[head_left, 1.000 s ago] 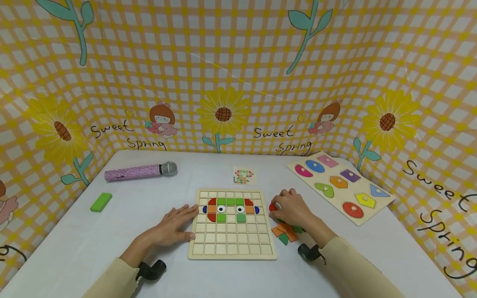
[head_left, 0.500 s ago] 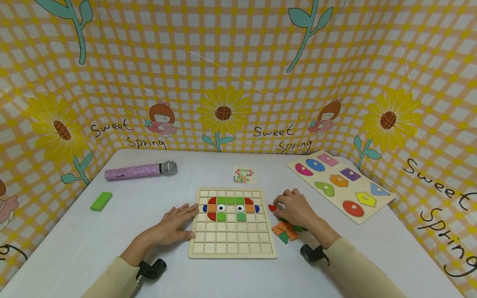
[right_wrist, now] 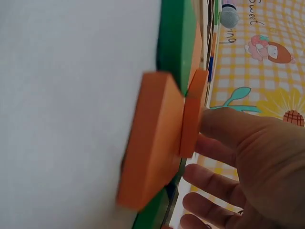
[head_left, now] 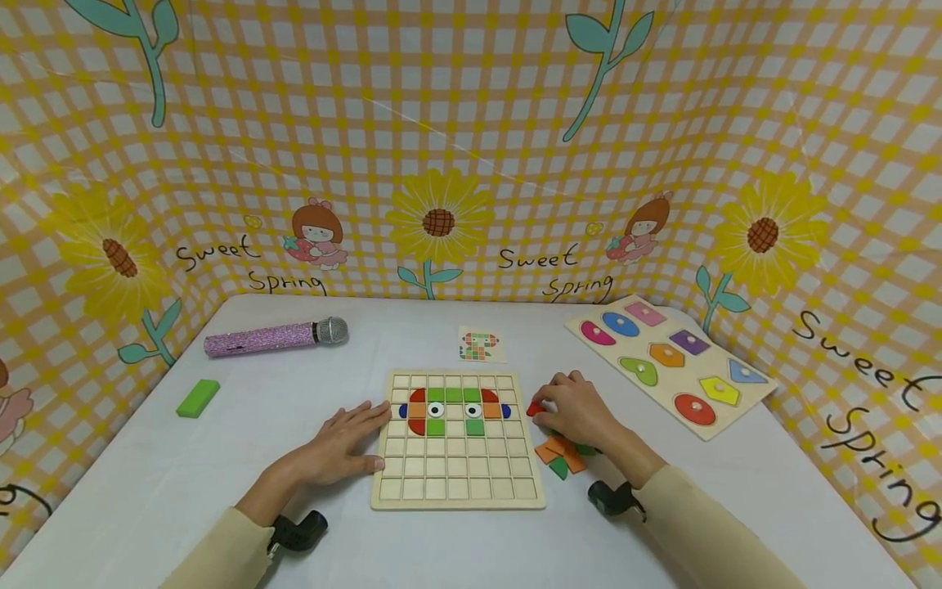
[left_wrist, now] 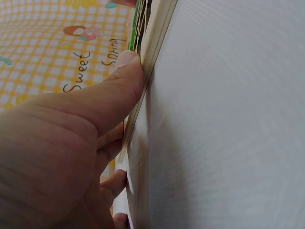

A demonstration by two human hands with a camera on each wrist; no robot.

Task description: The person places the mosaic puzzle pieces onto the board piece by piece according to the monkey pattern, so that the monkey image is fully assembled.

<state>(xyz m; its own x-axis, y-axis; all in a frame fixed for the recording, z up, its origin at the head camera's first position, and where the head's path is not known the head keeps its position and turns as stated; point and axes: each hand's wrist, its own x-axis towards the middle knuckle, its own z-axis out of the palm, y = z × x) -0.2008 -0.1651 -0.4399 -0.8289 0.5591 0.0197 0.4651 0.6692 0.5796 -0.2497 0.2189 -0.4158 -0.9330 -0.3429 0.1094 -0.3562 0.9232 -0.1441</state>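
A square wooden grid board (head_left: 458,470) lies on the table. Red, green, orange and blue puzzle pieces and two white eye pieces sit in its upper cells. My left hand (head_left: 342,446) rests at the board's left edge, its fingers spread; in the left wrist view the thumb (left_wrist: 109,93) touches the board's side. At the right edge, my right hand (head_left: 577,411) pinches a small red puzzle piece (head_left: 535,407) at its fingertips. Below that hand lies a loose pile of orange pieces (head_left: 562,451) and green pieces (head_left: 558,468). The right wrist view hides the red piece's grip behind an orange piece (right_wrist: 152,143).
A small pattern card (head_left: 482,344) lies behind the board. At the back right is a peg puzzle board (head_left: 670,368) with coloured shapes. A glittery pink microphone (head_left: 275,337) and a green block (head_left: 198,398) lie on the left. Patterned cloth (head_left: 441,123) rises behind the table.
My right hand has shifted slightly at the pile, and the red piece at its fingertips has moved a little left. My left hand has stayed at the board's edge.
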